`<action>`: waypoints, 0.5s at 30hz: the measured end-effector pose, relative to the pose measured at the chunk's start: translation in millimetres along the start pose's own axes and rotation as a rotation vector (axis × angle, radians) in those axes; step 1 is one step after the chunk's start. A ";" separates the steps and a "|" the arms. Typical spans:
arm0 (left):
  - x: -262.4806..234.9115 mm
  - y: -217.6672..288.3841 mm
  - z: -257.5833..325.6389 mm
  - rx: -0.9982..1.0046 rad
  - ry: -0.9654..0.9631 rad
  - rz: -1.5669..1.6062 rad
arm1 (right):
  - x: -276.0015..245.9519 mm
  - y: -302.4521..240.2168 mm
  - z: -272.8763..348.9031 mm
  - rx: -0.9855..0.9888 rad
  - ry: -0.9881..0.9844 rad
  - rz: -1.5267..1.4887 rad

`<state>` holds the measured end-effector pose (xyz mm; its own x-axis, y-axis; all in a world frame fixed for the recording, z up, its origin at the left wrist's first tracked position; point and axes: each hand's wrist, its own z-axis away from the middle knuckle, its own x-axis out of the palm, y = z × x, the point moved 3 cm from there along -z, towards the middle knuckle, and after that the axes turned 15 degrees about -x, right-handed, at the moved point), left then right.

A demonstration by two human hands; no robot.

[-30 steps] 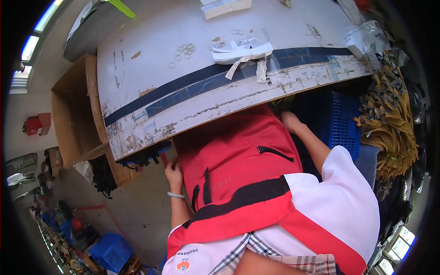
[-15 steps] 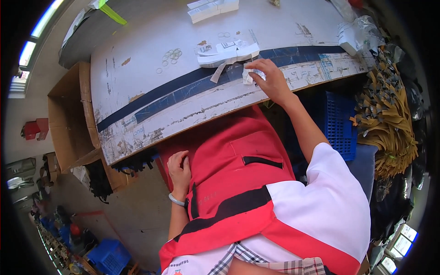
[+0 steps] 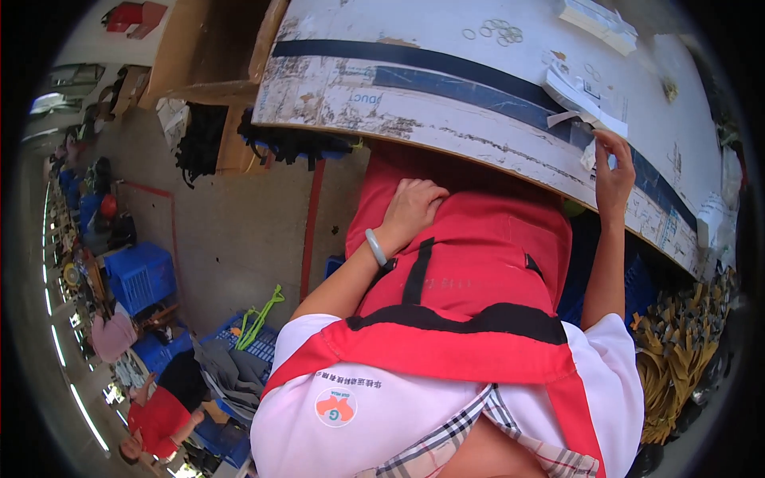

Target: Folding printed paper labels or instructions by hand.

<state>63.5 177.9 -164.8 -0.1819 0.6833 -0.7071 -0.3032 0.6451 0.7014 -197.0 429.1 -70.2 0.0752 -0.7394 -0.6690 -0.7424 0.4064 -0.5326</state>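
Observation:
My left hand (image 3: 413, 209) lies on the red apron (image 3: 478, 239) over my lap, fingers loosely extended and nothing in them. A pale bracelet (image 3: 375, 248) circles that wrist. At the table's near edge, my right hand (image 3: 614, 179) is raised with thumb and forefinger apart, holding nothing that I can see. Its fingertips are by the end of a bundle of white paper strips (image 3: 582, 99), from which one loose strip sticks out. A small crumpled white piece (image 3: 588, 156) is beside the thumb; whether they touch is unclear.
Several thin rings like rubber bands (image 3: 504, 33) lie on the worn white table (image 3: 335, 88). Another white stack (image 3: 599, 24) stands farther back. An open cardboard box (image 3: 209, 48) is left; tan strips (image 3: 689, 350) hang at right. A person in red (image 3: 163, 410) is at lower left.
The head view has swung left, so the table has shifted right and up in the picture. My right hand stays by the paper bundle. My left hand still rests on my lap.

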 end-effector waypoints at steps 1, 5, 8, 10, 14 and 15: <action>1.8 -1.1 1.0 0.020 0.000 0.018 | 4.5 -8.1 5.5 0.008 0.009 -0.042; 6.8 -2.0 0.0 0.045 0.038 0.099 | 55.2 -73.2 26.4 -0.204 -0.148 -0.183; 8.6 3.6 4.7 0.066 0.009 0.192 | 94.0 -96.7 43.8 -0.305 -0.321 -0.233; 8.9 3.2 8.0 0.091 0.041 0.268 | 108.3 -101.3 47.9 -0.304 -0.357 -0.259; 5.7 -6.4 18.1 0.070 0.081 0.318 | 119.3 -104.0 42.2 -0.297 -0.366 -0.199; 2.8 -8.7 17.8 0.072 0.086 0.350 | 120.1 -105.1 39.8 -0.308 -0.372 -0.207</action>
<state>82.2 180.2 -171.4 -0.3418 0.8376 -0.4261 -0.1426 0.4019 0.9045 -83.4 319.0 -115.2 0.4306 -0.5245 -0.7345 -0.8442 0.0537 -0.5334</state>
